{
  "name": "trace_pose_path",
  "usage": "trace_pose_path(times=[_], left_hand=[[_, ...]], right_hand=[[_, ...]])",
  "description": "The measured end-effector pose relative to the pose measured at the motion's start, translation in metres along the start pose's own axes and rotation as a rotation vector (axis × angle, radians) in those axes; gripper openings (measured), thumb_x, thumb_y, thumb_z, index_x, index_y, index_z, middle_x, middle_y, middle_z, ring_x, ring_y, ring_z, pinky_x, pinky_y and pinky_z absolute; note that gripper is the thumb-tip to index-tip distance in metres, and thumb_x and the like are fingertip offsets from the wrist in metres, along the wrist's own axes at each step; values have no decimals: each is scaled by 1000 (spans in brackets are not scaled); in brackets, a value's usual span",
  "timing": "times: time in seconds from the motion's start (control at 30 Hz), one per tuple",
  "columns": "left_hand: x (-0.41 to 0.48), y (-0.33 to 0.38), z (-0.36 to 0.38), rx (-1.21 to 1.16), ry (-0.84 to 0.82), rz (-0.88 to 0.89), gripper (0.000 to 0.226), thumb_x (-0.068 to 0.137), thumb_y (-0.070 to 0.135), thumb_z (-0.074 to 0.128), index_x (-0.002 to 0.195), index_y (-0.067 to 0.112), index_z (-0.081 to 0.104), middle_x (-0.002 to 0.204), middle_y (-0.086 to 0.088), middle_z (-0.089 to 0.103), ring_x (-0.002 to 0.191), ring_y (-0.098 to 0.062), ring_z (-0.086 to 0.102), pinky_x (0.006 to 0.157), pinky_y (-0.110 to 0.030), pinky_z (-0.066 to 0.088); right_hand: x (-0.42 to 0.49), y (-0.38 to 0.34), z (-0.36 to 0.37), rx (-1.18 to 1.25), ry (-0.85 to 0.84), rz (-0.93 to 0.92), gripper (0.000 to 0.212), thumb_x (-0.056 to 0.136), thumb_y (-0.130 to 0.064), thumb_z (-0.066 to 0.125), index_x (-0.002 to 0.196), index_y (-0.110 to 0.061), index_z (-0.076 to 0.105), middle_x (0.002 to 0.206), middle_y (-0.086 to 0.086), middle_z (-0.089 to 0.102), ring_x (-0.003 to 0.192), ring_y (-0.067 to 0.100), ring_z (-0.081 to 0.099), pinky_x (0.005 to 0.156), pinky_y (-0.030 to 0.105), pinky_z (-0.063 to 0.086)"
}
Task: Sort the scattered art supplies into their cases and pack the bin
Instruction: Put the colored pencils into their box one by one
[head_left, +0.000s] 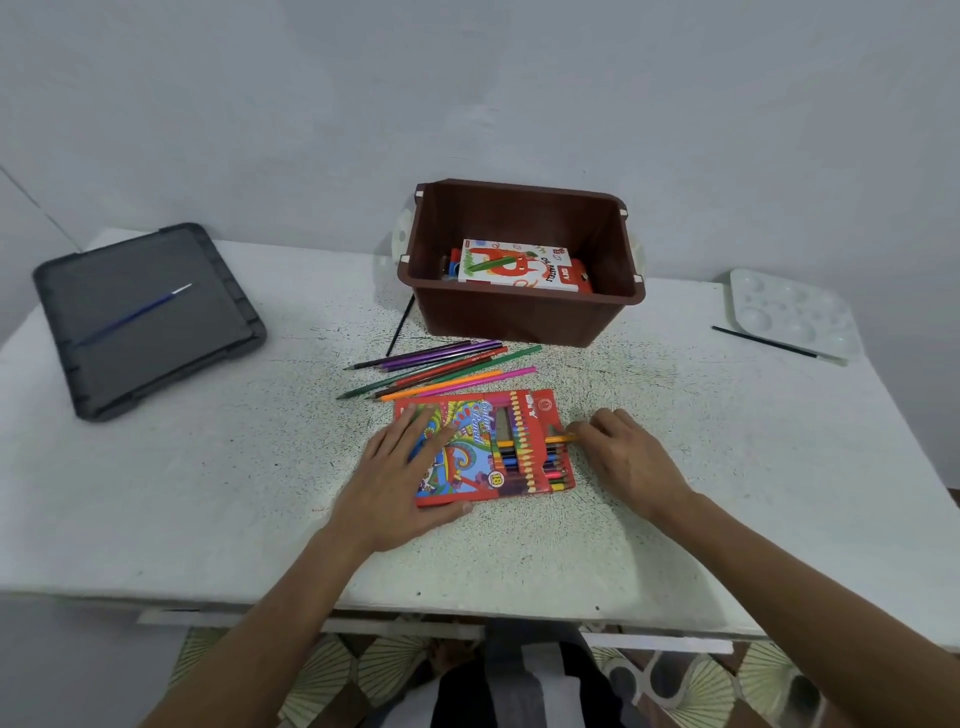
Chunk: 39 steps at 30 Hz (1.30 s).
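Note:
A red colour-pencil case (488, 415) lies flat on the table in front of me. My left hand (400, 478) presses on its left half, fingers spread flat. My right hand (623, 457) pinches an orange pencil (535, 441) at its back end, the pencil lying across the case's open right end. Several loose coloured pencils (441, 369) lie fanned just beyond the case. Behind them stands a brown bin (519, 317) holding an oil pastels box (519, 265).
A dark grey bin lid (156, 353) lies at the far left with a blue brush (135, 312) on it. A white paint palette (789, 312) and a dark brush (763, 342) are at the far right. Another black brush (401, 325) leans beside the bin.

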<state>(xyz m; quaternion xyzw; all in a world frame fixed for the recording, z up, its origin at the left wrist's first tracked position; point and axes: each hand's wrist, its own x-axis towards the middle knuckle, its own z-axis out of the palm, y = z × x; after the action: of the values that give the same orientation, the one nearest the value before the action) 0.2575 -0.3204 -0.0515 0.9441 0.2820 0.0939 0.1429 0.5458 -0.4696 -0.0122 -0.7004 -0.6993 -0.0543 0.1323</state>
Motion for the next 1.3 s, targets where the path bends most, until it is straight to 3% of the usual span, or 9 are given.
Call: trace_pose_path(times=[0.2, 0.47, 0.63, 0.73, 0.9, 1.1, 1.23, 1.3], left_hand=[[0, 1, -1, -13, -3, -4, 95, 81, 86, 39, 156, 31, 19, 165, 2, 5, 152, -15, -8, 120, -42, 6], [-1, 3, -3, -23, 13, -9, 94, 80, 87, 37, 154, 30, 26, 165, 1, 9, 152, -16, -5, 121, -43, 10], [0, 2, -1, -5, 18, -2, 94, 81, 86, 40, 154, 28, 28, 165, 0, 11, 152, -17, -2, 120, -45, 13], [0, 2, 0, 2, 7, -8, 94, 81, 86, 40, 154, 29, 27, 165, 1, 9, 152, -17, -4, 120, -44, 12], [0, 2, 0, 8, 6, -8, 94, 81, 86, 40, 154, 29, 26, 165, 1, 8, 152, -16, -5, 121, -44, 10], [0, 2, 0, -3, 17, -8, 93, 81, 86, 40, 154, 29, 27, 165, 1, 10, 152, -16, -4, 120, -43, 9], [1, 2, 0, -2, 12, -7, 94, 81, 86, 40, 155, 29, 25, 165, 2, 8, 152, -16, -5, 120, -43, 8], [1, 1, 1, -3, 10, -6, 93, 81, 86, 41, 154, 30, 25, 165, 3, 8, 152, -15, -5, 121, -43, 9]], right_hand=[[-1, 1, 5, 82, 7, -31, 24, 80, -2, 77, 100, -3, 65, 88, 8, 62, 74, 19, 55, 65, 21, 36], [10, -4, 3, 206, -56, -27, 38, 82, -9, 75, 118, -13, 63, 94, 9, 57, 77, 22, 56, 53, 30, 48], [16, -8, -1, 230, -74, -32, 34, 77, -9, 80, 110, -10, 72, 93, 12, 60, 77, 20, 57, 57, 19, 36], [19, -9, -2, 247, -97, -19, 28, 79, -13, 79, 107, -13, 73, 97, 11, 59, 80, 20, 58, 59, 20, 37], [21, -4, -2, 284, -144, -5, 27, 85, -10, 73, 112, -14, 72, 102, 9, 57, 80, 14, 55, 62, 7, 30], [43, 7, -4, 286, -19, 201, 29, 93, 0, 54, 121, -5, 61, 111, 10, 58, 87, 22, 61, 65, 28, 46], [67, 5, -3, 204, -82, 141, 36, 95, -13, 58, 131, -8, 57, 117, 13, 57, 94, 27, 62, 69, 29, 48], [79, -2, -2, 152, -115, 95, 39, 94, -19, 62, 131, -9, 58, 119, 14, 57, 99, 29, 61, 73, 37, 53]])
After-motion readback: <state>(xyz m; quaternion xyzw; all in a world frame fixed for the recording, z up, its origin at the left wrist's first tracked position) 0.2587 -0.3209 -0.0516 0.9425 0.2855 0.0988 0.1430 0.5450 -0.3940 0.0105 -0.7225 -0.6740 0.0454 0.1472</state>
